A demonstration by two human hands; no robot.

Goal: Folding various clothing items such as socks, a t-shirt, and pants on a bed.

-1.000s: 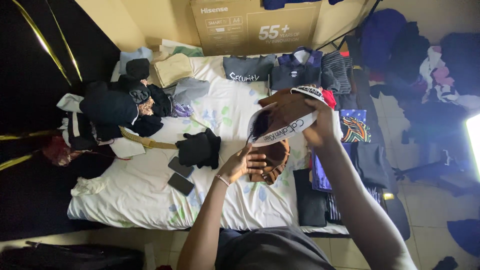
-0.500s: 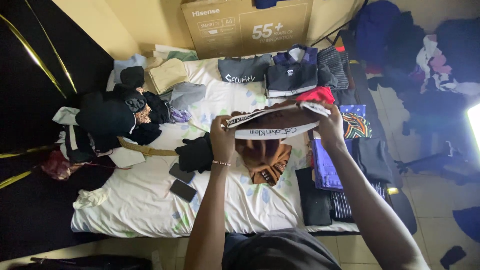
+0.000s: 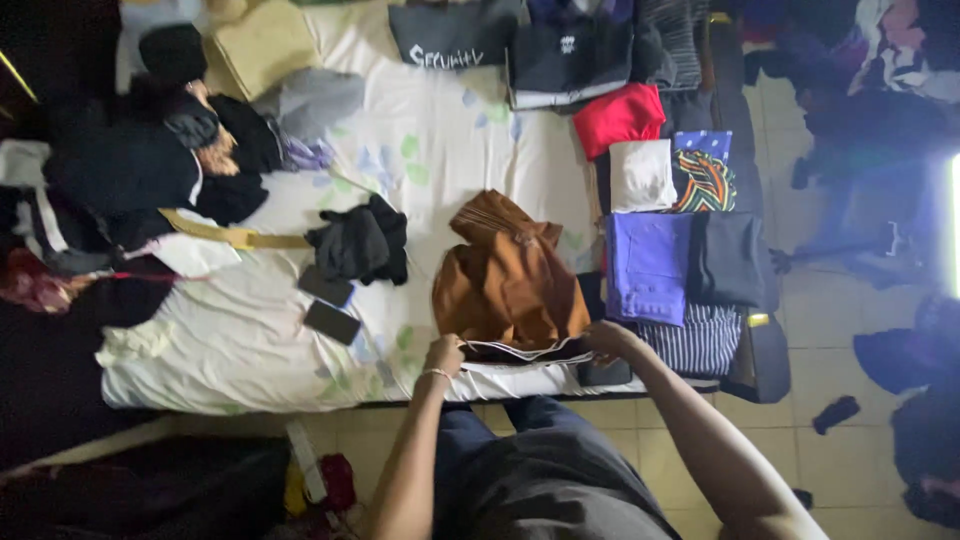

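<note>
A brown pair of underwear (image 3: 510,285) with a white waistband lies spread on the white floral bedsheet (image 3: 250,345), its waistband at the bed's near edge. My left hand (image 3: 443,355) grips the left end of the waistband. My right hand (image 3: 607,338) grips the right end. Both arms reach forward from the foot of the bed.
Folded clothes are stacked along the bed's right side: a red piece (image 3: 620,117), a white piece (image 3: 642,174), a blue piece (image 3: 648,265), a striped piece (image 3: 698,340). Two phones (image 3: 328,305) and black clothing (image 3: 357,243) lie left of the underwear. A dark clothes pile (image 3: 140,170) fills the far left.
Both hands have brought the brown underwear down from chest height and laid it on the bed near the edge. The camera has tilted down, so the cardboard box is out of view.
</note>
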